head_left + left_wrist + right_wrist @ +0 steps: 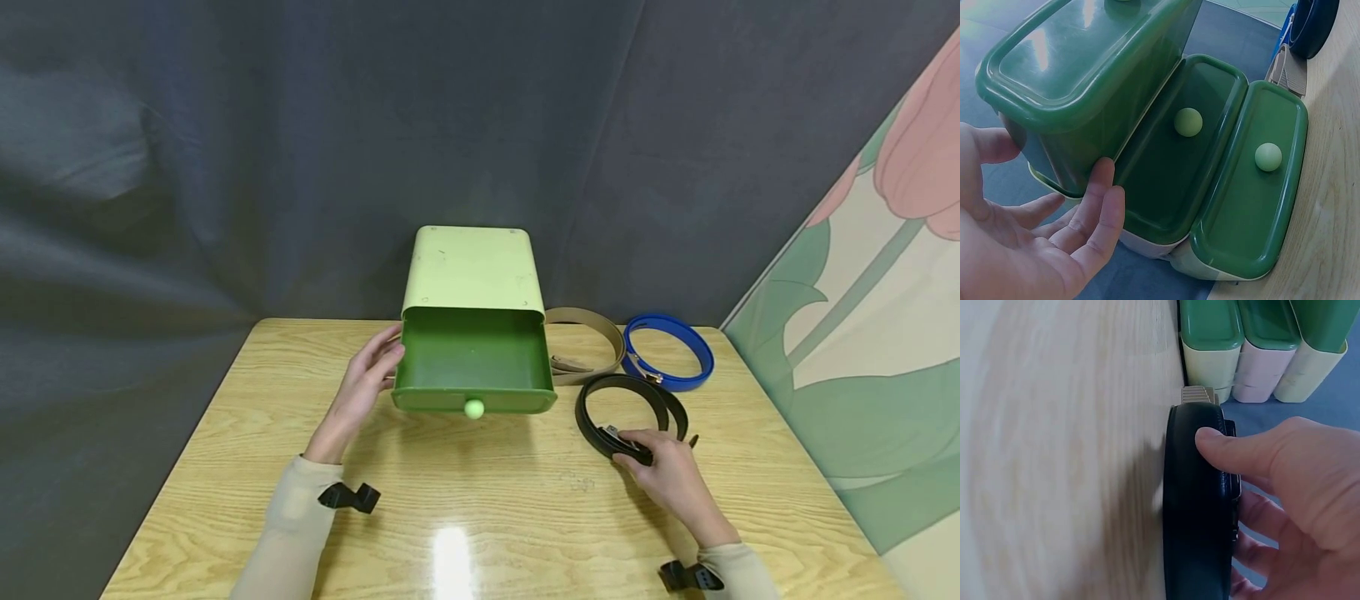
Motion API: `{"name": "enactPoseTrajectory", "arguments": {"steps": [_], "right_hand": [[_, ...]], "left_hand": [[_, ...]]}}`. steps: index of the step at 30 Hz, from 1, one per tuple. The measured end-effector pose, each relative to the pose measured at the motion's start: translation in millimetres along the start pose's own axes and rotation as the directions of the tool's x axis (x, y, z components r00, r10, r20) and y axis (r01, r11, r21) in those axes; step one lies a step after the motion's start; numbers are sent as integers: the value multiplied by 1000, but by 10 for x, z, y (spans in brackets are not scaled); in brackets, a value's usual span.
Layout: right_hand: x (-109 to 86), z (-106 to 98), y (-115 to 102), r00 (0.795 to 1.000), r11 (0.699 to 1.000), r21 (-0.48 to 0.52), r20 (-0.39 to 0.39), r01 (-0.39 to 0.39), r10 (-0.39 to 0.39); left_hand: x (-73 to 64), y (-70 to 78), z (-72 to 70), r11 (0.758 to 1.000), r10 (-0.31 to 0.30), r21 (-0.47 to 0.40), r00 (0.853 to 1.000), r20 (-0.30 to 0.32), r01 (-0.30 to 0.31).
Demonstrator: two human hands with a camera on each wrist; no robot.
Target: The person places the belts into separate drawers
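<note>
A small cabinet (474,267) of stacked drawers stands at the back of the table, its top green drawer (431,402) pulled out and bare inside. My left hand (362,390) is at that drawer's left side, fingers spread and loosely bent, fingertips touching its lower edge in the left wrist view. On the right, a coiled black belt (586,417) with a silver buckle rests on the table. My right hand (667,477) pinches the belt's near side, its thumb (1222,450) on the outer face and the fingers on the inner side by the buckle.
A coiled tan belt (617,337) lies right of the cabinet, and a coiled blue belt (705,354) beyond the black one. Two lower drawers (1260,206) are closed, each with a round knob. A dark curtain (337,167) hangs behind the table.
</note>
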State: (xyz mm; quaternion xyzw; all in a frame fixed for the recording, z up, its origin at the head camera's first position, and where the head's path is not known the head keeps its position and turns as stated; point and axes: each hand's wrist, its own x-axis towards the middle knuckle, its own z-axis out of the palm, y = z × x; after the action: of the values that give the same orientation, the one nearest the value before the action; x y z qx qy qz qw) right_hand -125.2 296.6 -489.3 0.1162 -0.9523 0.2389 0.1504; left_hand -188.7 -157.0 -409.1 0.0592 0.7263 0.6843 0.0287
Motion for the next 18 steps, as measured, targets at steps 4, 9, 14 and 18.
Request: {"name": "enactPoseTrajectory", "arguments": {"steps": [4,9,14,18], "right_hand": [[-3,10,19,1000,1000,3,5,-8,8],[-5,24,22,1000,1000,-4,-3,-2,2],[-5,21,1,1000,1000,3,17,-18,18],[4,14,-15,998,999,20,37,-49,48]], "left_hand": [[-5,0,-5,1000,-1,3,1000,4,1],[-5,-11,-10,1000,0,4,1000,7,0],[-7,-16,-8,1000,10,11,1000,9,-10],[0,-16,-16,1000,18,14,1000,11,-19]]}}
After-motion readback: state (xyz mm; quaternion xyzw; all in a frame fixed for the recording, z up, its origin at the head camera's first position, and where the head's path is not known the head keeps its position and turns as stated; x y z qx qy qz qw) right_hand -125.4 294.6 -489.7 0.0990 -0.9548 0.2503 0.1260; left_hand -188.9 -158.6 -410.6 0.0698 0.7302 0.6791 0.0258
